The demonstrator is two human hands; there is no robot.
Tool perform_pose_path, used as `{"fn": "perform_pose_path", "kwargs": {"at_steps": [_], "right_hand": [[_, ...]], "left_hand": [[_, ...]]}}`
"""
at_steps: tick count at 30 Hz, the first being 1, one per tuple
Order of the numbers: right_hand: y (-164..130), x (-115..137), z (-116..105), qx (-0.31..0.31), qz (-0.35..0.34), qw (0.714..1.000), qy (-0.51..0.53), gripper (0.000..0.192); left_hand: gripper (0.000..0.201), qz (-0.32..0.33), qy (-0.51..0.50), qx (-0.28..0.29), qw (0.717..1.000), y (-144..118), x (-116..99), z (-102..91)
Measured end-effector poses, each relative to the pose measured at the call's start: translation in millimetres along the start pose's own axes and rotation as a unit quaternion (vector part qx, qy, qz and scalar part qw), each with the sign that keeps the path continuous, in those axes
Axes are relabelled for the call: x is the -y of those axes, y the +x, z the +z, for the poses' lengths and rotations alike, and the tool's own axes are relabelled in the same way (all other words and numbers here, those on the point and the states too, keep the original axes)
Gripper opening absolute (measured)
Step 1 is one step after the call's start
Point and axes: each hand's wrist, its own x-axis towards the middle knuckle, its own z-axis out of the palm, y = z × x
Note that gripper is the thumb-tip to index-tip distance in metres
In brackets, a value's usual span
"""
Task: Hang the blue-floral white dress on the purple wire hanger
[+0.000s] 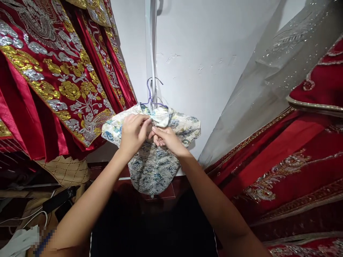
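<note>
- A small pale brocade garment (152, 167), patterned in blue and green, hangs on a purple wire hanger (150, 96) against the white wall (203, 46).
- The left hand (133, 132) is at the garment's collar, just left of its middle, fingers curled and pinching the fabric there.
- The right hand (166, 138) is just right of the garment's middle, its fingertips closed on a small bit of the collar fabric; it touches the left hand at the fingertips.
- Both forearms reach up to the garment from below, covering part of its front.
- Left of the garment, and touching its left shoulder, hang red robes with gold and silver embroidery (53, 78).
- Right of the garment, set well apart from it, hangs a grey sheer sequinned cloth (270, 71), and beyond that red cloth with beaded trim (289, 167).
- Below and left of the garment lies a tan quilted piece (66, 171), with white cords (32, 216) lower down.
</note>
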Motion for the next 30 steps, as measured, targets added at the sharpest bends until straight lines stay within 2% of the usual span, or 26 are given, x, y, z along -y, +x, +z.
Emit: {"fn": "perform_pose_path", "kwargs": {"at_steps": [3,5,6,7,9,10,11,12,14,17,19,21,22,23,25,27,28,30], "right_hand": [[-10,-39,3,-0.001,0.070,0.997,-0.031,0.049],[-22,-58,6,0.003,0.103,0.994,-0.021,0.051],[-28,-64,7,0.009,0.110,0.994,-0.009,0.051],[-34,-67,9,0.016,0.113,0.993,0.003,0.052],[-46,-68,12,0.025,0.116,0.993,0.023,0.052],[-52,-67,14,0.022,0.118,0.992,0.032,0.052],[-57,-65,16,0.013,0.121,0.992,0.041,0.051],[-63,-63,19,0.002,0.124,0.991,0.049,0.050],[-74,-60,24,-0.018,0.132,0.989,0.059,0.048],[-92,-59,28,-0.017,0.150,0.987,0.058,0.049],[-103,-59,25,0.031,0.168,0.985,0.030,0.051],[-110,-60,16,0.102,0.189,0.976,-0.026,0.054],[-111,-61,11,0.120,0.200,0.971,-0.058,0.055],[-111,-62,6,0.113,0.208,0.968,-0.088,0.055],[-107,-65,-3,0.029,0.201,0.970,-0.134,0.053],[-98,-67,-6,-0.073,0.171,0.974,-0.131,0.051],[-93,-68,-4,-0.106,0.152,0.977,-0.106,0.051],[-85,-67,6,-0.130,0.120,0.984,-0.018,0.052]], "left_hand": [[0.018,-0.072,-0.042,-0.179,0.980,6,28,-20.0],[0.016,-0.150,-0.130,-0.296,0.934,9,59,-37.9],[0.016,-0.207,-0.190,-0.331,0.901,8,76,-45.8],[0.017,-0.283,-0.259,-0.344,0.857,4,91,-51.8],[0.020,-0.433,-0.381,-0.316,0.753,-13,113,-54.9],[0.021,-0.491,-0.422,-0.291,0.705,-26,119,-51.2],[0.021,-0.528,-0.446,-0.270,0.670,-42,122,-44.4],[0.021,-0.550,-0.456,-0.260,0.650,-59,122,-35.2],[0.019,-0.583,-0.454,-0.230,0.634,-94,114,-13.1],[0.012,-0.607,-0.448,-0.171,0.634,-131,97,14.7],[0.008,-0.604,-0.449,-0.127,0.646,-138,85,23.5],[0.016,-0.574,-0.444,-0.076,0.683,-133,72,24.6],[0.019,-0.548,-0.442,-0.054,0.708,-127,65,23.2],[0.022,-0.516,-0.443,-0.037,0.732,-119,58,21.3],[0.026,-0.448,-0.449,-0.011,0.773,-104,38,17.4],[0.026,-0.385,-0.445,0.020,0.808,-92,15,14.5],[0.025,-0.352,-0.429,0.048,0.831,-88,3,13.4],[0.023,-0.272,-0.375,0.113,0.879,-83,-22,11.4]]}}
